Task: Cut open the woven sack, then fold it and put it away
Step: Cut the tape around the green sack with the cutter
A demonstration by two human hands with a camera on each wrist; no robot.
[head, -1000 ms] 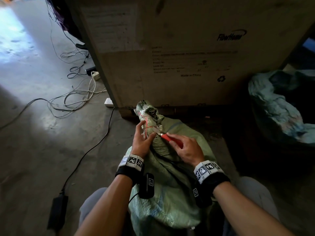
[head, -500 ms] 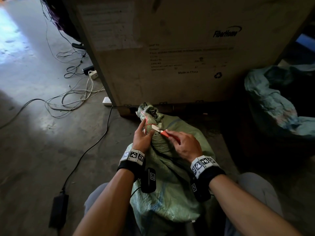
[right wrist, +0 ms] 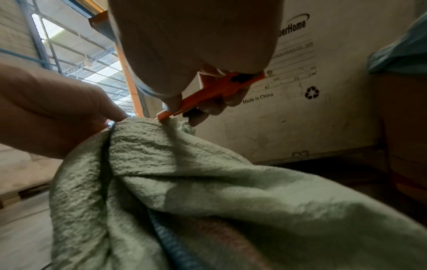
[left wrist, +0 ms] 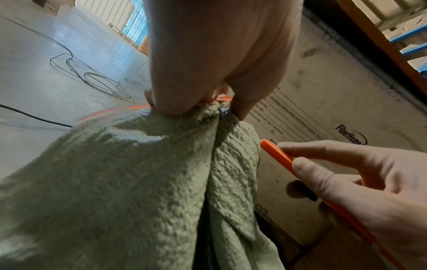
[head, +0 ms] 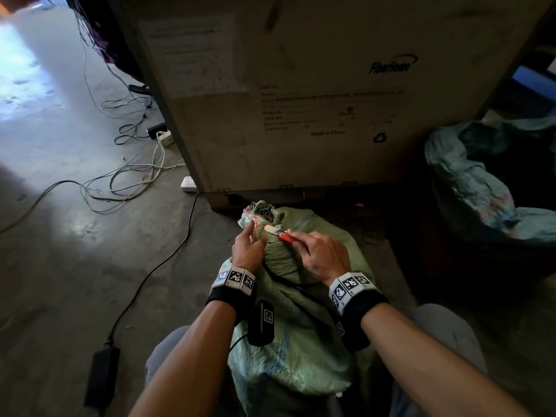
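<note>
Both hands at the tied neck of the green woven sack (head: 288, 341). Left hand (head: 246, 251) curled round the bunched neck, pinching it just under the red string (head: 255, 221). Right hand (head: 322, 255) closed on an orange utility knife (head: 287, 237), blade tip against the neck beside the left fingers (head: 248, 231). Sack lying on the concrete floor (head: 75, 281) between the person's knees, mouth toward a large "FiberHome" crate (head: 301, 100). Loose cables (head: 132, 176) on the floor to the left; another crumpled bluish sack (head: 469, 182) to the right.
</note>
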